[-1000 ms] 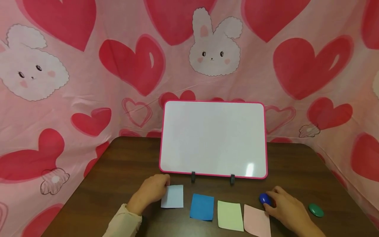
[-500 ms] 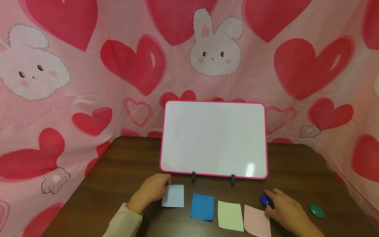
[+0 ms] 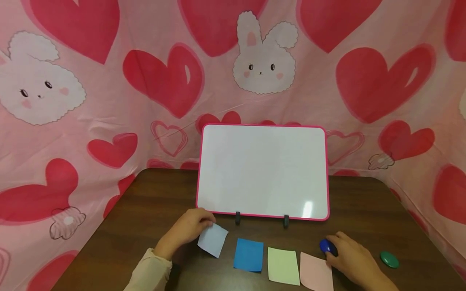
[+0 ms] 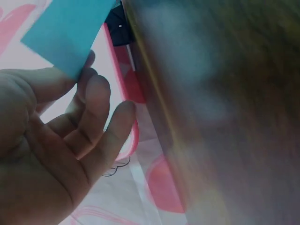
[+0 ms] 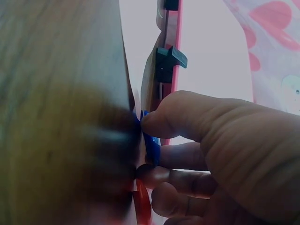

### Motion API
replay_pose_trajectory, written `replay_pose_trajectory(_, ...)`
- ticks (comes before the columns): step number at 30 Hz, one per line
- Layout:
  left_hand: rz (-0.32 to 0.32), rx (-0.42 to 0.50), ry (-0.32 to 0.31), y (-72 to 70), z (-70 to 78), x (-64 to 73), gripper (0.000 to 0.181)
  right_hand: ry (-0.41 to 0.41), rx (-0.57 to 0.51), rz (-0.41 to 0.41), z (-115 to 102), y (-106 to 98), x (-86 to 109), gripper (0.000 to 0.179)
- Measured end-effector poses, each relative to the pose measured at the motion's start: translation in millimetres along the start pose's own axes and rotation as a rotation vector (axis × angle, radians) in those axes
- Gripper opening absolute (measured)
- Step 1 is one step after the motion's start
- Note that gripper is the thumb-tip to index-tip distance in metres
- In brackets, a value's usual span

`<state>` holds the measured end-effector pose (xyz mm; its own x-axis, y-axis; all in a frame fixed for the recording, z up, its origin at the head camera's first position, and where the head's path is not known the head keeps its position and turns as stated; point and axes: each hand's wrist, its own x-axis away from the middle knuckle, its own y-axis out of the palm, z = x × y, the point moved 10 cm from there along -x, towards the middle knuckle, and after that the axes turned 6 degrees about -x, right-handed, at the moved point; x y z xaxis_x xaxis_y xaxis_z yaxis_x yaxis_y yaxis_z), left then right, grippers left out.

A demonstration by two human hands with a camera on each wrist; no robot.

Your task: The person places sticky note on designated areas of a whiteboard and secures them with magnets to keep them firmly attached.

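By its upper corner, my left hand (image 3: pixel 190 227) pinches a light blue sticky note (image 3: pixel 212 240), which hangs tilted above the table at the whiteboard's lower left. The left wrist view shows the note (image 4: pixel 68 35) between thumb and fingertips, the other fingers loosely curved. On the right, my right hand (image 3: pixel 352 258) has thumb and fingers around a blue round magnet (image 3: pixel 328 247). A red magnet (image 5: pixel 142 205) sits beside it under the fingers, hidden in the head view. Blue (image 3: pixel 248 255), pale green (image 3: pixel 283 266) and pink (image 3: pixel 315 271) sticky notes lie in a row between the hands.
A white board with a pink frame (image 3: pixel 263 171) stands upright on black feet (image 3: pixel 286 221) behind the notes. A green magnet (image 3: pixel 389 259) lies right of my right hand on the dark wooden table (image 3: pixel 156 194). A pink heart-patterned cloth (image 3: pixel 218 85) hangs behind.
The light blue note has come up off the table and turned in my left hand, which rose slightly. The right hand shifted slightly; the red magnet beneath it is now covered in the head view.
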<state>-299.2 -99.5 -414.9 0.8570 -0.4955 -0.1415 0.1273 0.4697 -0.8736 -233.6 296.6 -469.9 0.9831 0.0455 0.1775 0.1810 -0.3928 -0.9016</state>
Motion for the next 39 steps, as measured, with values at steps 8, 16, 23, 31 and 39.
replay_pose_trajectory(8, 0.158, 0.036, -0.046, -18.7, -3.4, -5.1, 0.026, -0.012, -0.002, 0.009, 0, 1, 0.1, 0.056)
replay_pose_trajectory(16, 0.242, 0.057, -0.115, -32.9, -7.2, -15.2, 0.028, -0.001, 0.002, 0.011, 0, 2, -0.6, 0.057)
replay_pose_trajectory(23, 0.311, 0.106, -0.133, -45.8, -8.3, -25.7, 0.034, 0.002, -0.006, 0.014, 1, 2, -0.7, 0.057)
replay_pose_trajectory(31, 0.48, 0.25, -0.179, -69.2, -11.8, -30.6, 0.024, -0.004, -0.006, 0.032, 1, 1, -0.2, 0.055)
replay_pose_trajectory(39, 0.638, 0.264, -0.231, -86.2, -13.7, -30.8, 0.008, 0.0, -0.015, 0.032, 2, 1, 0.1, 0.055)
